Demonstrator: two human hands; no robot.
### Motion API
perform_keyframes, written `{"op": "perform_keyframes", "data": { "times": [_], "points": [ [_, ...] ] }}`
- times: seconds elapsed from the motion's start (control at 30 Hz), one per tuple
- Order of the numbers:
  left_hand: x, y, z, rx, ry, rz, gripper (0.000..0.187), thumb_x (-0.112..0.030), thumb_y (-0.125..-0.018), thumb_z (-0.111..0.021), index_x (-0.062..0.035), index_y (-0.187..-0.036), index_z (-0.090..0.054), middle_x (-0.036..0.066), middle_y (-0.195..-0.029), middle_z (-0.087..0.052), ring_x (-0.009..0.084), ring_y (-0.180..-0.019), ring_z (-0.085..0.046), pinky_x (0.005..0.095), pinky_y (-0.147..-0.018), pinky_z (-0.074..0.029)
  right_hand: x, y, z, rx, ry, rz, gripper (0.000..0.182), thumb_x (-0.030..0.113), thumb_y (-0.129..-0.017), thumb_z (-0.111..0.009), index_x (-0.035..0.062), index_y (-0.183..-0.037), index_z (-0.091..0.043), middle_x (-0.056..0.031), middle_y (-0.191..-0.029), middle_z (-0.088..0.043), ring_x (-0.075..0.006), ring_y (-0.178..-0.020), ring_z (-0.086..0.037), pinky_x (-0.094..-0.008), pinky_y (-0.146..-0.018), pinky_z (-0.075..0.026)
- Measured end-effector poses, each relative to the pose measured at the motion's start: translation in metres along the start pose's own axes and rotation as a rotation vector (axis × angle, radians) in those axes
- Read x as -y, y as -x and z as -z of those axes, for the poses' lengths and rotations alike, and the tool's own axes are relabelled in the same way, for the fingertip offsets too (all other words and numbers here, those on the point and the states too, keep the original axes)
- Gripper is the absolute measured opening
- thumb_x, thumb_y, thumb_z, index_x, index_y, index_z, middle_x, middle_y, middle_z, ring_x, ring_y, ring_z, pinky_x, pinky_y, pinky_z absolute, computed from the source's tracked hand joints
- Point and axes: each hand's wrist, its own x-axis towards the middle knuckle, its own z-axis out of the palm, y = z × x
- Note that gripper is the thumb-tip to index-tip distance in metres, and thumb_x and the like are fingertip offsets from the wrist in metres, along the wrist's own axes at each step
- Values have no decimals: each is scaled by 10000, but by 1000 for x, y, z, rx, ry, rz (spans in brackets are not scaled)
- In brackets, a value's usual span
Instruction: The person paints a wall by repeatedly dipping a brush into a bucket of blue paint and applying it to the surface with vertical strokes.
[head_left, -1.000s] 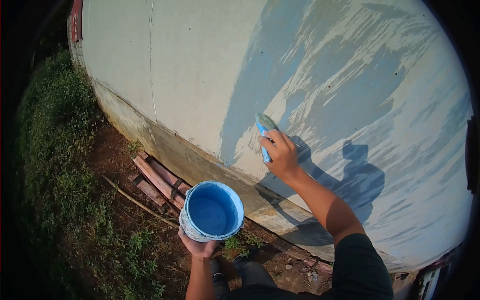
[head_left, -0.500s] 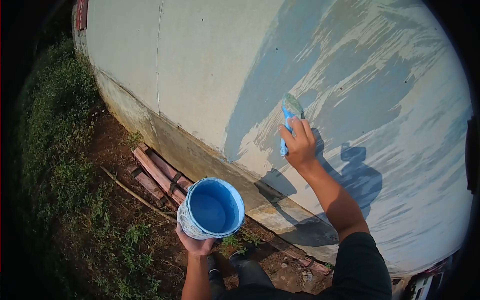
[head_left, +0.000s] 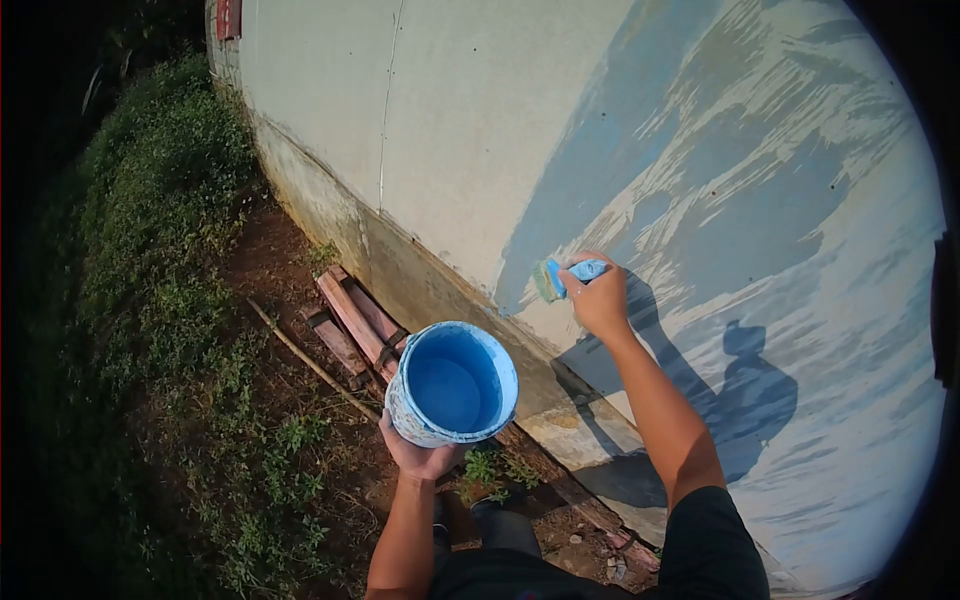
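Observation:
My right hand (head_left: 603, 298) is closed round the blue handle of a paintbrush (head_left: 556, 279), whose pale greenish bristles point left, close to the wall (head_left: 480, 130). Grey-blue streaks of paint (head_left: 740, 190) cover the wall's right part, while its left part is bare and off-white. Low in front of me, my left hand (head_left: 425, 457) grips a paint-spattered bucket (head_left: 405, 410) from beneath and the side. The bucket's mouth faces up, showing blue paint (head_left: 445, 393) inside. Most of the left fingers are hidden behind the bucket.
Reddish wooden planks (head_left: 355, 325) lie by the foot of the wall, beside a long stick (head_left: 310, 365). Green weeds (head_left: 165, 210) grow on the left over brown soil. A stained ledge (head_left: 420, 265) runs along the wall's base. My shadow (head_left: 750, 400) falls on the wall.
The brush has swung from bristles-up to bristles-left and moved down toward the wall's lower edge. The bucket sits slightly higher and further right in view, as the whole scene has shifted right.

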Motion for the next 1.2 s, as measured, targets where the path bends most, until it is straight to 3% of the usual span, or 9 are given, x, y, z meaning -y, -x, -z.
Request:
{"op": "perform_keyframes", "data": {
  "times": [0.1, 0.2, 0.43, 0.57, 0.73, 0.97, 1.03, 1.1, 1.2],
  "points": [
    [-5, -7, -9, 21, -5, -45, 835, -719, -1011, -514, -160, -1630, -497, 145, -1668, -496, 410, -1493, -507, 640, -1219, -443, 79, 13, 43, -7, -371, -33, 133, 42, -953, -815, -37, -1012, -727, -55, -911, -735, -108, -745, -676, -314, -669, -539],
    [-11, -9, -9, 108, -18, -17, 866, -734, -1007, -529, -122, -1619, -506, 163, -1648, -518, 405, -1477, -522, 628, -1225, -440, 136, 41, 63, -100, -692, 25, 136, 46, -961, -818, -32, -1023, -726, -55, -893, -734, -97, -768, -684, -270, -689, -532],
    [-31, -17, -22, 198, -200, -110, 845, -722, -1029, -510, -104, -1604, -533, 165, -1615, -572, 382, -1449, -563, 570, -1220, -459, 157, 103, 37, 237, -305, 66, 177, 24, -906, -843, -7, -1042, -734, -117, -959, -752, -198, -819, -728, -358, -752, -562],
    [-37, -16, -35, 151, -261, -164, 846, -666, -991, -579, -94, -1611, -512, 147, -1594, -598, 367, -1434, -596, 565, -1219, -465, 155, 119, 6, 153, -322, 93, 159, 1, -879, -845, -18, -985, -728, -129, -911, -754, -200, -817, -746, -363, -728, -557],
    [-42, -13, -27, 160, -270, -165, 848, -658, -985, -590, -96, -1614, -505, 150, -1596, -595, 370, -1441, -592, 566, -1218, -468, 157, 126, -1, 112, -288, 85, 151, 22, -893, -829, -7, -981, -709, -156, -966, -756, -329, -866, -738, -410, -792, -569],
    [-40, -8, -27, 143, -273, -177, 846, -657, -982, -593, -93, -1607, -513, 147, -1578, -610, 370, -1416, -614, 563, -1198, -491, 156, 128, 9, 135, -280, 42, 162, 39, -901, -845, -9, -1000, -726, -125, -955, -757, -252, -851, -733, -382, -778, -563],
    [-40, -7, -27, 155, -255, -154, 846, -661, -982, -590, -93, -1605, -515, 146, -1575, -613, 370, -1412, -616, 564, -1192, -496, 154, 128, 17, 137, -461, -208, 152, 43, -920, -843, -12, -1018, -741, -108, -960, -768, -186, -854, -723, -346, -757, -555],
    [-34, -7, -26, 177, -256, -159, 850, -710, -1016, -532, -93, -1600, -543, 161, -1600, -595, 381, -1437, -582, 565, -1215, -465, 143, 128, 23, 109, -601, -218, 135, 50, -938, -845, -19, -1011, -755, -108, -960, -779, -156, -848, -722, -315, -726, -547],
    [-26, -5, -20, 163, -225, -118, 861, -715, -1016, -533, -89, -1606, -533, 160, -1616, -577, 378, -1454, -565, 577, -1226, -452, 132, 129, 21, 48, -611, 325, 164, -2, -905, -870, -12, -1034, -769, -161, -975, -789, -237, -834, -760, -352, -740, -582]
  ]
}}
